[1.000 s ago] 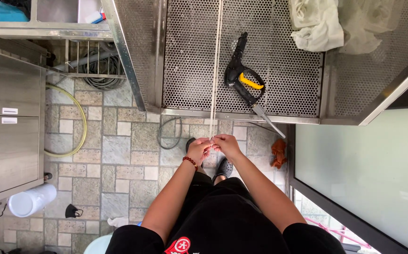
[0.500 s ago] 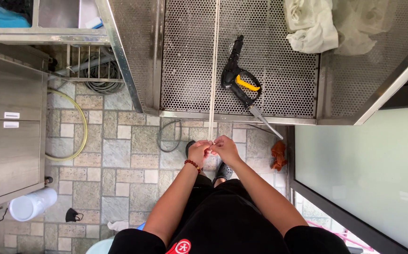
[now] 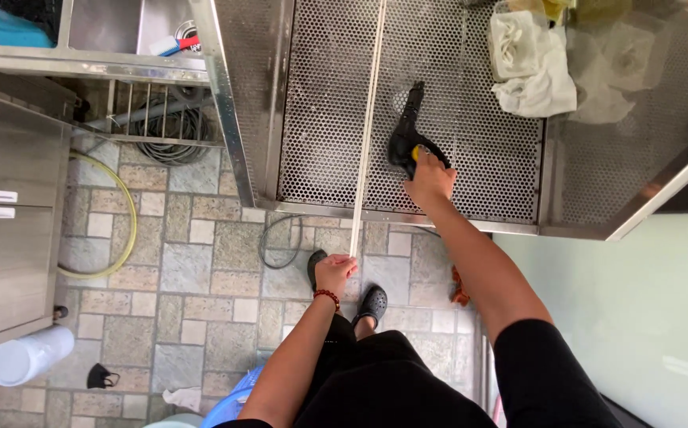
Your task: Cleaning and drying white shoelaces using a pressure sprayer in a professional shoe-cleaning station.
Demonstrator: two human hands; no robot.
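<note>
My right hand (image 3: 430, 179) reaches forward onto the perforated steel table (image 3: 320, 119) and closes around the handle of a black spray gun (image 3: 406, 136) with a yellow trigger. The gun's body lies on the perforated surface, pointing away from me. My left hand (image 3: 334, 273), with a red bead bracelet at the wrist, is low in front of my body and grips the near end of a long pale thin rod (image 3: 368, 135) that runs straight across the table. My black shoes (image 3: 373, 301) show below on the tiled floor.
White cloths (image 3: 530, 71) and crumpled clear plastic (image 3: 621, 63) lie at the table's far right. A steel sink unit (image 3: 106, 59) with coiled hoses (image 3: 166, 131) beneath stands left. A yellow-green hose (image 3: 126, 230), a grey cabinet (image 3: 3, 230) and a white container (image 3: 27, 355) are on the floor side.
My hands were together near my waist. The right hand has since stretched out to the table and taken hold of the spray gun, while the left stayed low on the rod.
</note>
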